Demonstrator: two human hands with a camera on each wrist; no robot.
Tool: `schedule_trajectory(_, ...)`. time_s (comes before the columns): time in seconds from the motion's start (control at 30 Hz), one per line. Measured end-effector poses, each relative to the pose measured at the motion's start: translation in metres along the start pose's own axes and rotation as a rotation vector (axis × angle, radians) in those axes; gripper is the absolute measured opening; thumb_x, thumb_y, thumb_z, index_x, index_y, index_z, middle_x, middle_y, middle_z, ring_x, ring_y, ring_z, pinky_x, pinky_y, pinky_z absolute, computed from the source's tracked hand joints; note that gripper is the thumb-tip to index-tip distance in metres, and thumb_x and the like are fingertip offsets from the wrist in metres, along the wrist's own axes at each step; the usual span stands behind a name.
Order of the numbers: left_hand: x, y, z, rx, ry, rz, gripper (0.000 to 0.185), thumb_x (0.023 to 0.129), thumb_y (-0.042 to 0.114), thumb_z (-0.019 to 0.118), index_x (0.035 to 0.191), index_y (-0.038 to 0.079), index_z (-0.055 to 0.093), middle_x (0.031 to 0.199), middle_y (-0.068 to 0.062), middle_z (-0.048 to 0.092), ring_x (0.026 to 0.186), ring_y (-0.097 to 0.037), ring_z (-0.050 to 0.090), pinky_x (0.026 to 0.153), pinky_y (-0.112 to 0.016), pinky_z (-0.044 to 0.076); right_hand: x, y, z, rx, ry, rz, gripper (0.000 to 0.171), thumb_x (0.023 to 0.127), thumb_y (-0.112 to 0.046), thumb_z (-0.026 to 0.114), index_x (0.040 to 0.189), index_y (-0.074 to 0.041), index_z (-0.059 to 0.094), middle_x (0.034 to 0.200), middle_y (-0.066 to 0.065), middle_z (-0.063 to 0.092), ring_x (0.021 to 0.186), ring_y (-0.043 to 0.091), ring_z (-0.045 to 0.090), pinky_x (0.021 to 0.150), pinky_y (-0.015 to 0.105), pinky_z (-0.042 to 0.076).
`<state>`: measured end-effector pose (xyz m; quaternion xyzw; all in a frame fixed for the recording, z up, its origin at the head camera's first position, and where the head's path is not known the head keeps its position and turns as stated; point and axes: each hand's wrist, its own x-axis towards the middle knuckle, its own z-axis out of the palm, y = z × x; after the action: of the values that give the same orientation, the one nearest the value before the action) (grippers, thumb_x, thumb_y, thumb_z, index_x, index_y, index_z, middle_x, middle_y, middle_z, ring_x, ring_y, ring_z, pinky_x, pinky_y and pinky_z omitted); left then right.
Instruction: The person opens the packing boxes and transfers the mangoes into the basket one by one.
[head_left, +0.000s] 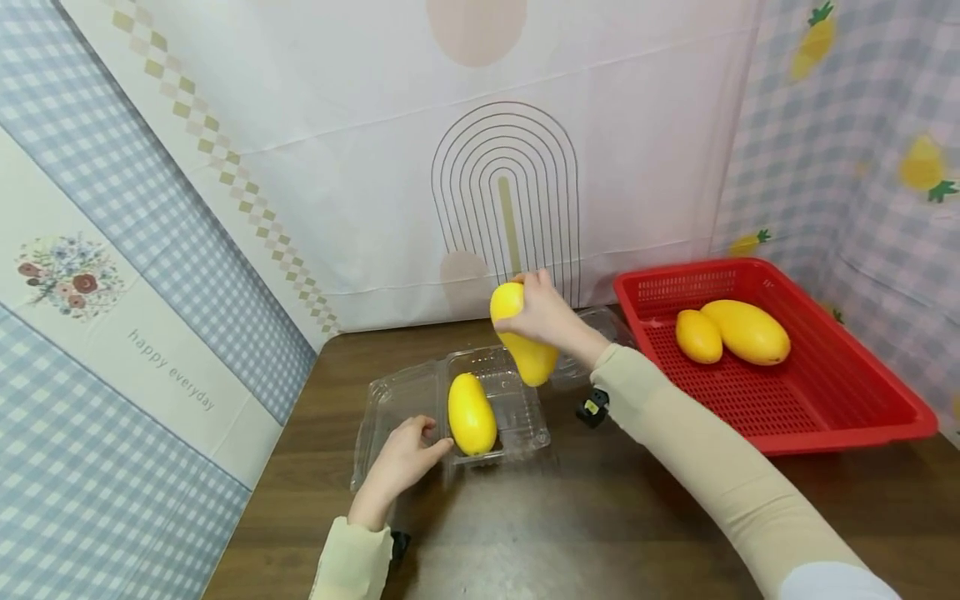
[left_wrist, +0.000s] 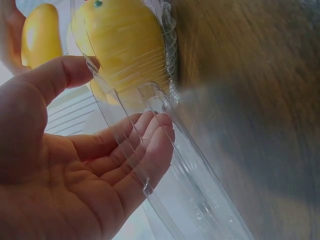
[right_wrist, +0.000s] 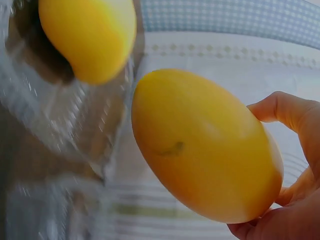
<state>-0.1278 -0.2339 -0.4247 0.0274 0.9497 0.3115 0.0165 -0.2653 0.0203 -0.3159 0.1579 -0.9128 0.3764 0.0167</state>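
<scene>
My right hand (head_left: 543,312) grips a yellow mango (head_left: 534,362) in the air over the right part of a clear plastic clamshell container (head_left: 517,408). In the right wrist view, the held mango (right_wrist: 205,150) shows a small dark mark, with fingertips against its side and end. Another mango (head_left: 472,415) lies in the container's left part. My left hand (head_left: 405,458) is at the container's near left corner, thumb by the rim and fingers over the opened left flap (head_left: 401,404). Through the clear plastic, the left wrist view shows loosely bent fingers (left_wrist: 150,135), apart from the thumb.
A red perforated basket (head_left: 810,417) stands at the right with two mangoes (head_left: 746,333) inside. More clear plastic (head_left: 607,325) lies between the container and the basket. Patterned cloth (head_left: 360,167) hangs behind the brown wooden table (head_left: 525,533).
</scene>
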Motion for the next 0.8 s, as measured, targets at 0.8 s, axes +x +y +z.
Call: schedule_trajectory(0.8,-0.006,0.005,0.001,-0.008,0.008,-0.002,0.053,0.092,0.031,0.071,0.126,-0.009,0.061,0.107,-0.012,0.064,0.086,-0.020,0.062,0.081,-0.045,0.055,-0.037,0.086,-0.122,-0.084,0.027,0.095,0.085,0.086,-0.035,0.073,0.145,0.009,0.030,0.136,0.032,0.031,0.107,0.043,0.046,0.089,0.058,0.045)
